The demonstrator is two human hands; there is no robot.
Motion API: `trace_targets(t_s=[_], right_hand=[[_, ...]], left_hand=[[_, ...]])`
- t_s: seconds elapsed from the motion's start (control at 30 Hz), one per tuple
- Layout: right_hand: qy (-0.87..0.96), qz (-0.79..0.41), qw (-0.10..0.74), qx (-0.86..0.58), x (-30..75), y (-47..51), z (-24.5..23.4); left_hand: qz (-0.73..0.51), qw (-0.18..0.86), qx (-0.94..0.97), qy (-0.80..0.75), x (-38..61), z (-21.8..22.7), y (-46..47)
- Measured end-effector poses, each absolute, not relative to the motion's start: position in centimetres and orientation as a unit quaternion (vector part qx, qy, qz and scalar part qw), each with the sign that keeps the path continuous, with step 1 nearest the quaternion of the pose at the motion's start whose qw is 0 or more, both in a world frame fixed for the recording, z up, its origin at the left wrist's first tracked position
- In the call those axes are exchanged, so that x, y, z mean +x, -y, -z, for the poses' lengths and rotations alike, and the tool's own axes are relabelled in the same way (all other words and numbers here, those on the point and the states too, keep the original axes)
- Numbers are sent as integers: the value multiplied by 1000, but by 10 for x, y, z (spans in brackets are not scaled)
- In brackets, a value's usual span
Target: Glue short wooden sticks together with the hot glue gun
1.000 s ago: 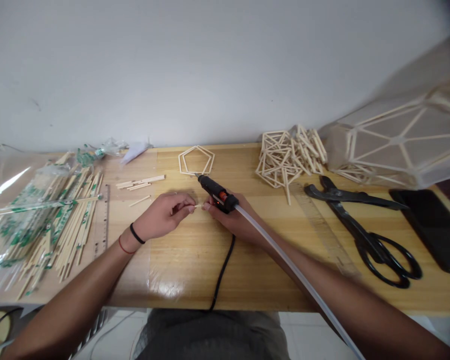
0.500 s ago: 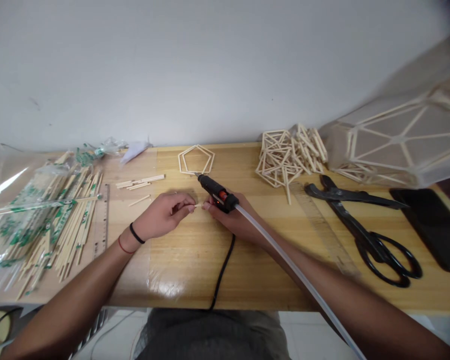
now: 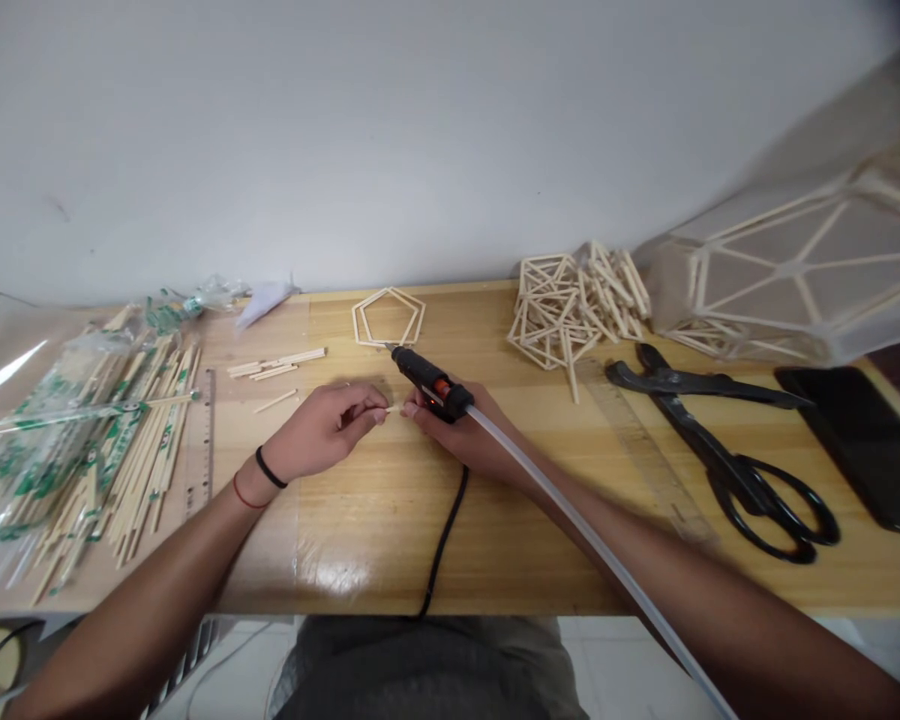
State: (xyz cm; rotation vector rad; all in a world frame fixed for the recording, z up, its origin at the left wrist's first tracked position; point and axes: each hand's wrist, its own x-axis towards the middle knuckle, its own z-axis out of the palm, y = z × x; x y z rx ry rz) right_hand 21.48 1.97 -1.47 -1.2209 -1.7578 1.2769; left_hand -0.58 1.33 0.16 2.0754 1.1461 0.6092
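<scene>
My right hand [image 3: 461, 425] is wrapped round a black hot glue gun [image 3: 431, 385], whose nozzle points away and to the left. A long translucent glue stick [image 3: 540, 470] runs out of its back end across my forearm. Between my two hands is a short pale wooden stick [image 3: 394, 408]; the fingertips of my left hand [image 3: 337, 425] pinch one end, and my right thumb and finger are at the other. Just beyond the nozzle, two pentagon frames of sticks [image 3: 354, 325] lie overlapping on the table.
Left are short cut sticks [image 3: 277, 365], a ruler [image 3: 210, 430] and packaged chopsticks [image 3: 112, 440]. Right are a heap of joined stick frames [image 3: 551, 310], a clear ruler [image 3: 637, 440], black scissors [image 3: 720, 450], a phone [image 3: 862, 450] and a bagged stick structure [image 3: 787, 270]. A black cord [image 3: 444, 540] hangs over the front edge.
The view has shifted slightly. Both hands, the glue gun and the small stick hold almost the same position.
</scene>
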Motion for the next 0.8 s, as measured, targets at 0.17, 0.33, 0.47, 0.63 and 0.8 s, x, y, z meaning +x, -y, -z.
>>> trace_targets(t_s=[0.17, 0.33, 0.47, 0.63, 0.8], right_hand=[[663, -491, 326, -462, 215, -20, 13], [665, -487, 324, -464, 215, -20, 13], [670, -483, 324, -461, 216, -20, 13], [667, -485, 324, -463, 215, -20, 13], [664, -488, 322, -466, 215, -20, 12]], left_hand=[[-228, 344, 796, -443, -5, -3, -13], [-219, 345, 793, -452, -6, -3, -13], [-218, 342, 795, -450, -6, -2, -13], [-219, 341, 796, -449, -5, -3, -13], [-225, 335, 800, -445, -5, -3, -13]])
